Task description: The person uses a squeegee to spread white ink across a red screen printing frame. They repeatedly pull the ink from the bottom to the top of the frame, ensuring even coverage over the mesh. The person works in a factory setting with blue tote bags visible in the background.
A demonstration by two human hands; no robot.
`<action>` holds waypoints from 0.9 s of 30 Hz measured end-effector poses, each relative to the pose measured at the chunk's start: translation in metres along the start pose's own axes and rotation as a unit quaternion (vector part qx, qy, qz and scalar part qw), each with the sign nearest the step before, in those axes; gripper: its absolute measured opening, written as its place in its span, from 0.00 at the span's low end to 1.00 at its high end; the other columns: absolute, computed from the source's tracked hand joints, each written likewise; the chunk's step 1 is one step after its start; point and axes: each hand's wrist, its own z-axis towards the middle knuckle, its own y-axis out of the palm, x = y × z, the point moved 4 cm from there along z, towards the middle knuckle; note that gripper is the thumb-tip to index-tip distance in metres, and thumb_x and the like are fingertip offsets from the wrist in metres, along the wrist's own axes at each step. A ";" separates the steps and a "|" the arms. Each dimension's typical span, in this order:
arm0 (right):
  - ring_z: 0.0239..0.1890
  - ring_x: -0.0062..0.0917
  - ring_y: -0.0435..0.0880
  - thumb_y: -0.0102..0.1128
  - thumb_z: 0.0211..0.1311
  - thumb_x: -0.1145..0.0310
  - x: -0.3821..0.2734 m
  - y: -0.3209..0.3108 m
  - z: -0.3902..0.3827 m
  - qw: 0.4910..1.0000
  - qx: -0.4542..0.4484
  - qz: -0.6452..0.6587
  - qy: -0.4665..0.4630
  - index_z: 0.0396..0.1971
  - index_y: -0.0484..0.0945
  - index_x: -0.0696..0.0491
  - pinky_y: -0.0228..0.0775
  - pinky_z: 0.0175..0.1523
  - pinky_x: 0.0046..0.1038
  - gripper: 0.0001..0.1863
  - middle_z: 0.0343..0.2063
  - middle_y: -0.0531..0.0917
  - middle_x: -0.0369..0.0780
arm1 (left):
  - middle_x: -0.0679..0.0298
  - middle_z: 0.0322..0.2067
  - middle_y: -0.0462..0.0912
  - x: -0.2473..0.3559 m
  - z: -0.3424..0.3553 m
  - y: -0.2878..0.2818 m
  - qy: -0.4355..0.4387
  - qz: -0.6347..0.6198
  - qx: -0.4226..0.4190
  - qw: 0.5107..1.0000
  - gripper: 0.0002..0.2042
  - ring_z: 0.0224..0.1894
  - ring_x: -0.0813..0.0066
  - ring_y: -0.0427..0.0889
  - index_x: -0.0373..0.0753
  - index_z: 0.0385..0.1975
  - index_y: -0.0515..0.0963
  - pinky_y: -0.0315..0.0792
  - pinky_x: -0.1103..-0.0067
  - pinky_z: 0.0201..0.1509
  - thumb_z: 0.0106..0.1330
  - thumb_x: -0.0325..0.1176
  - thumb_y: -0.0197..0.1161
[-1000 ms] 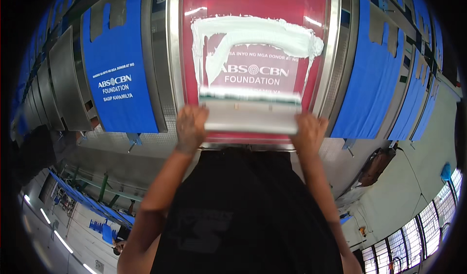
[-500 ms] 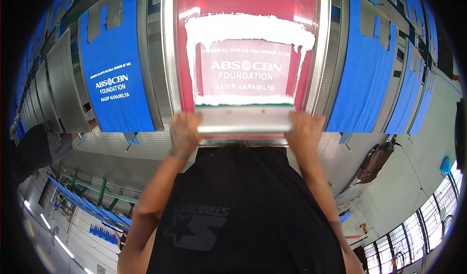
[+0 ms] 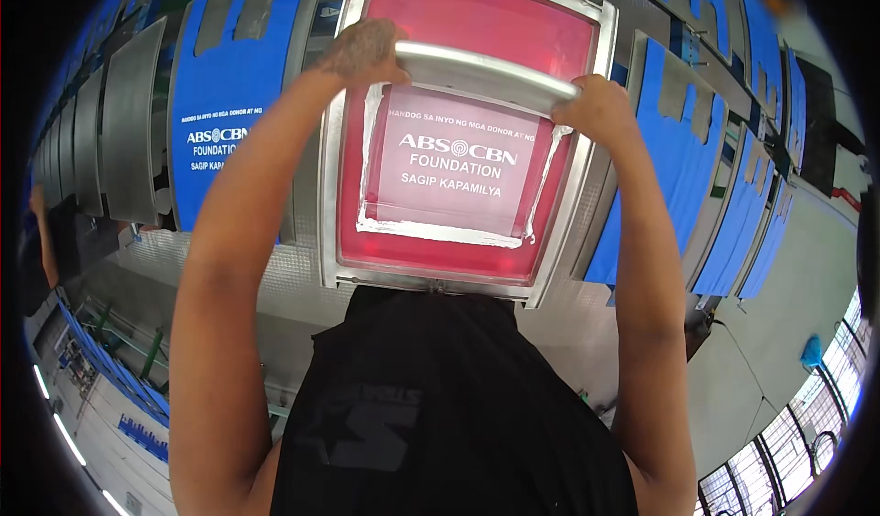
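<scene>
Both my arms reach forward over a screen printing frame (image 3: 332, 186) with a metal rim and red mesh. My left hand (image 3: 368, 50) is closed on the left end of a wide squeegee (image 3: 486, 69). The squeegee's right end is gripped by my right hand (image 3: 594, 105). It lies across the far part of the mesh, and its blade edge is hidden. Below it shows a pale stencil panel (image 3: 458, 163) with white lettering and a round emblem. White ink (image 3: 440, 232) lines the panel's sides and near edge.
To the left, a blue cloth bag piece (image 3: 225, 76) with white print lies on a metal board. Several unprinted blue pieces (image 3: 674, 149) lie on boards to the right. At far left, another person's arm (image 3: 44, 241) shows. Barred windows (image 3: 788, 452) stand at lower right.
My hands have pushed the squeegee from the near end of the frame to its far part. The thick band of ink at the far side is no longer visible. The view has tilted.
</scene>
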 end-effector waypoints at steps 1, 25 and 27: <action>0.40 0.38 0.88 0.71 0.41 0.57 0.000 -0.013 -0.001 1.000 -0.001 0.007 0.003 0.39 0.87 0.52 0.75 0.53 0.35 0.23 0.33 0.88 0.46 | 0.49 0.34 0.86 0.002 0.003 -0.008 -0.014 -0.005 -0.033 0.999 0.23 0.44 0.52 0.85 0.36 0.41 0.84 0.75 0.64 0.53 0.46 0.42 0.77; 0.46 0.44 0.84 0.70 0.52 0.56 -0.061 -0.005 0.051 0.970 -0.058 0.016 -0.237 0.47 0.83 0.57 0.74 0.54 0.38 0.25 0.42 0.85 0.51 | 0.66 0.16 0.74 0.157 -0.317 0.277 -0.264 -0.570 -0.104 0.771 0.26 0.23 0.77 0.74 0.34 0.22 0.78 0.69 0.75 0.30 0.70 0.54 0.60; 0.46 0.43 0.85 0.70 0.52 0.57 -0.063 -0.008 0.048 0.971 -0.067 0.019 -0.230 0.45 0.84 0.56 0.74 0.54 0.39 0.23 0.41 0.86 0.50 | 0.66 0.17 0.76 0.155 -0.318 0.279 -0.270 -0.581 -0.097 0.762 0.24 0.23 0.79 0.75 0.33 0.22 0.79 0.69 0.77 0.30 0.70 0.51 0.62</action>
